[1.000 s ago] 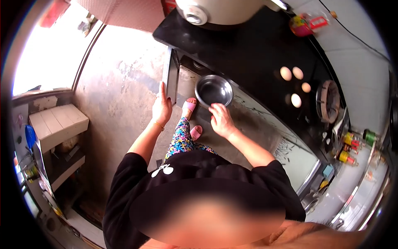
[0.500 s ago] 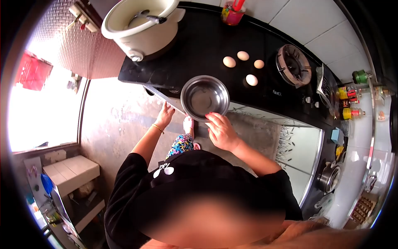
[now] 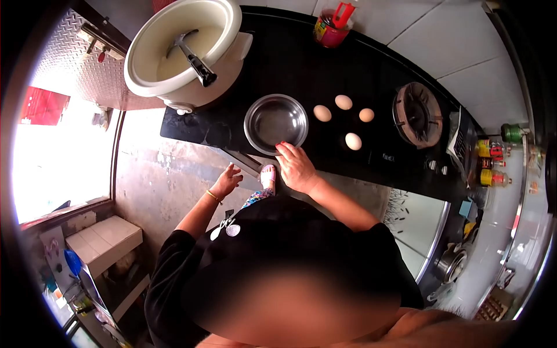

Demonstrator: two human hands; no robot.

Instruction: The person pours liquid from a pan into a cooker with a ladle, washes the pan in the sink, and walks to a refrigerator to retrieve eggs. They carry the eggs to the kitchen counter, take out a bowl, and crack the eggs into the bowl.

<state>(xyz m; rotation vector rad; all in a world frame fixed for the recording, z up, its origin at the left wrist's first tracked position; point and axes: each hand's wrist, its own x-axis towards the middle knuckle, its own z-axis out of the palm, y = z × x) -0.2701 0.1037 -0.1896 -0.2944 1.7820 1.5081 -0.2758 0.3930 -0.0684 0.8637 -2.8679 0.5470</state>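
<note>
A steel bowl (image 3: 275, 124) sits upright on the black countertop near its front edge, with nothing visible inside. My right hand (image 3: 297, 168) pinches the bowl's near rim between thumb and fingers. My left hand (image 3: 226, 181) hangs in the air in front of the counter, fingers apart and holding nothing. Just beyond it, an open drawer or door edge (image 3: 241, 161) juts from under the counter. Several loose eggs (image 3: 353, 141) lie to the right of the bowl.
A white cooker pot (image 3: 139, 75) with a black-handled ladle (image 3: 200, 71) stands at the back left. A gas burner (image 3: 418, 115) is on the right, with a red-handled jar (image 3: 333, 26) at the back. Bottles (image 3: 493, 177) line the far right.
The bowl has moved forward from over the counter's edge onto the countertop, with my right hand on its rim. My left hand has drawn back from the drawer or door edge.
</note>
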